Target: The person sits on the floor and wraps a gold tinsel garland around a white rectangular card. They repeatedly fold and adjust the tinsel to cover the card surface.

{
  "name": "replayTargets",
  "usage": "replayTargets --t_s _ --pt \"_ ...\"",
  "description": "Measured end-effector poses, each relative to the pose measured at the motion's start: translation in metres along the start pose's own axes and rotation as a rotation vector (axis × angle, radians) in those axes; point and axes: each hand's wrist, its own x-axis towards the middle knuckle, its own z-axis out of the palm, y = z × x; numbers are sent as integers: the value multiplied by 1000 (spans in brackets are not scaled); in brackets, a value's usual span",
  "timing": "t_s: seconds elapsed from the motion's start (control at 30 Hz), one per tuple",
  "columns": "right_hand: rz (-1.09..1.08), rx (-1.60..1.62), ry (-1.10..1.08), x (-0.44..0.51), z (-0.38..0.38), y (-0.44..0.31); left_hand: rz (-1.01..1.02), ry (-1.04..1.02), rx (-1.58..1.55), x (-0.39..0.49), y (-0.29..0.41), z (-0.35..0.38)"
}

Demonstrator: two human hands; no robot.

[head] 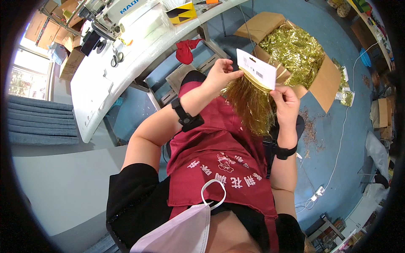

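Note:
My left hand (223, 74) pinches the left end of a gold tinsel fringe (254, 104) near its folded top band. My right hand (286, 101) grips the right end, at the lower corner of a white header card (257, 69). The card has a hang slot and bears print and a barcode. It lies along the band, and the metallic strands hang down over the dark red apron (218, 136). Beyond my hands an open cardboard box (326, 82) holds a heap of gold tinsel (292, 52).
A white table (91, 85) at the left carries a sewing machine (109, 15), scissors (116, 57) and a yellow-and-black box (181, 14). A red cloth (186, 52) hangs at its edge. Packaged tinsel (347, 97) and a white cable (340, 142) lie on the floor at the right.

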Motion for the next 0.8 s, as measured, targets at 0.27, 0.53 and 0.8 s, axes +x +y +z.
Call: replayTargets --t_s 0.27,0.53,0.8 --pt "-70 -275 59 -4 32 10 -78 -162 -427 -13 -1 29" --pt "-140 -461 20 -3 55 25 -101 -127 -444 -35 7 45" --pt "-195 -552 -31 -1 55 33 -148 -51 -442 -31 -9 37"
